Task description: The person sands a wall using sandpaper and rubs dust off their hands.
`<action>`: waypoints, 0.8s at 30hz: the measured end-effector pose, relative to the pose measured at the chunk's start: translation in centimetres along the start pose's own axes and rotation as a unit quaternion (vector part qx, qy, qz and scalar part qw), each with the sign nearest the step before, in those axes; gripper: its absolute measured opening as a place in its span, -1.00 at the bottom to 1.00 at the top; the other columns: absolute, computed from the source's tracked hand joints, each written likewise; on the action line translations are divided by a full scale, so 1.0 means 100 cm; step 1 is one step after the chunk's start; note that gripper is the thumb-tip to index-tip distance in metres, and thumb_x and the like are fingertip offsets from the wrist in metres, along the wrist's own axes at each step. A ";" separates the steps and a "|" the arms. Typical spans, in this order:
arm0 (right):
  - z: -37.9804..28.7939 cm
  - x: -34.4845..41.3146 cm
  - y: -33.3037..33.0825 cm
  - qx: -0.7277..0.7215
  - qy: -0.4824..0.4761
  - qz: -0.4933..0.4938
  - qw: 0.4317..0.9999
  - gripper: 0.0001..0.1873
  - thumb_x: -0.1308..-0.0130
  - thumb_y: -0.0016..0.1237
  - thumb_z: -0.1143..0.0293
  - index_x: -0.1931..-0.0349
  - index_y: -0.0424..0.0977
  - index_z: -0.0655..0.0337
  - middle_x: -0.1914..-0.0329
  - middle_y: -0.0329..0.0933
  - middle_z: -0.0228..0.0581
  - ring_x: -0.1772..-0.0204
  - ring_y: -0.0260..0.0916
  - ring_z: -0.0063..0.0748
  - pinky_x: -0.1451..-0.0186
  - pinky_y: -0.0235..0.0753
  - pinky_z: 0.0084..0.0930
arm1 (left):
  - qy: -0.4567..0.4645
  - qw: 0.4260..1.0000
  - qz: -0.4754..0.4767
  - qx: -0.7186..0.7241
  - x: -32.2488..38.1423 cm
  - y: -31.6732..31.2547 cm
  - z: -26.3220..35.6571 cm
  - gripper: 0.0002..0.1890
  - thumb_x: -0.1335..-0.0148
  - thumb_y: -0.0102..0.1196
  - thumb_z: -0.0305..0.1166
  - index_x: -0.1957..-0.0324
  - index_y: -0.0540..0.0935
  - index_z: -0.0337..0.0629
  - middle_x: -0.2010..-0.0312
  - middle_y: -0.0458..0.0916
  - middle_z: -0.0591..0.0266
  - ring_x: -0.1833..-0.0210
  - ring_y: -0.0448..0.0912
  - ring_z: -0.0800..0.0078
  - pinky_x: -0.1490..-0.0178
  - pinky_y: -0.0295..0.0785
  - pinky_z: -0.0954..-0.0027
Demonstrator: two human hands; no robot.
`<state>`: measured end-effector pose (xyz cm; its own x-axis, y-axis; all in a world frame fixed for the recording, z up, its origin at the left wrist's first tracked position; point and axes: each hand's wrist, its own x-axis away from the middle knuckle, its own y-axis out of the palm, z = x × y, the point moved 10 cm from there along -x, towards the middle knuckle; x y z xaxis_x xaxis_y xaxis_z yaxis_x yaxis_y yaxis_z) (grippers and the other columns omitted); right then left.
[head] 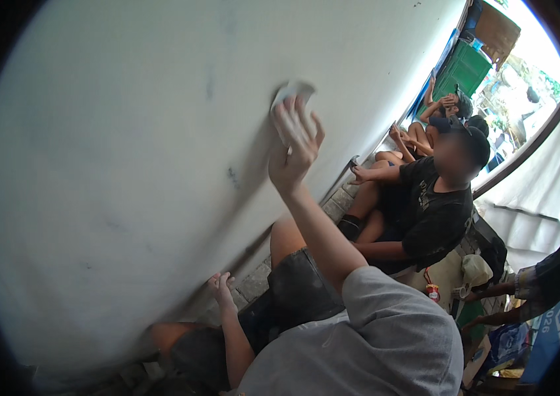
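Note:
A large pale, smooth surface with a few dark smudges (136,148) fills the left and middle of the head view. My right hand (296,143), raised, presses a thin, pale sheet with a curled edge (287,94) flat against it; whether it is sandpaper or cloth I cannot tell. Low down, my left hand (223,287) is at the lower edge of the pale surface, fingers apart, holding nothing; whether its fingertips touch the surface is unclear. Both hands look dusty.
A person in a black shirt (428,208) sits close on my right, with others beyond along the same surface. Grey paving blocks (253,282) lie under us. A green container (460,69) stands at the far end. Another person (547,282) bends at the right, near a cup (459,292).

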<state>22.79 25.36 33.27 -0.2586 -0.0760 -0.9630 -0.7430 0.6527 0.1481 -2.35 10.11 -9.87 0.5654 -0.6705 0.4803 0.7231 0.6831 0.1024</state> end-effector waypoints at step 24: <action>0.027 -0.103 0.014 -0.017 -0.006 0.046 0.999 -0.57 -0.19 -0.24 0.59 0.01 0.57 0.01 -0.09 0.55 -0.26 -0.25 0.41 -0.29 -0.35 0.05 -0.26 | 0.063 0.998 -0.022 -0.013 -0.014 0.004 -0.009 -0.76 -0.23 0.09 -0.36 0.43 0.27 -0.03 0.54 0.24 0.44 0.48 0.33 0.60 0.37 0.30 0.46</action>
<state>26.07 29.10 42.76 -0.3195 -0.0067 -0.9476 -0.7364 0.6311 0.2439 -2.49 11.01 -11.28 0.5771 -0.7322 0.3616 0.7573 0.6456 0.0985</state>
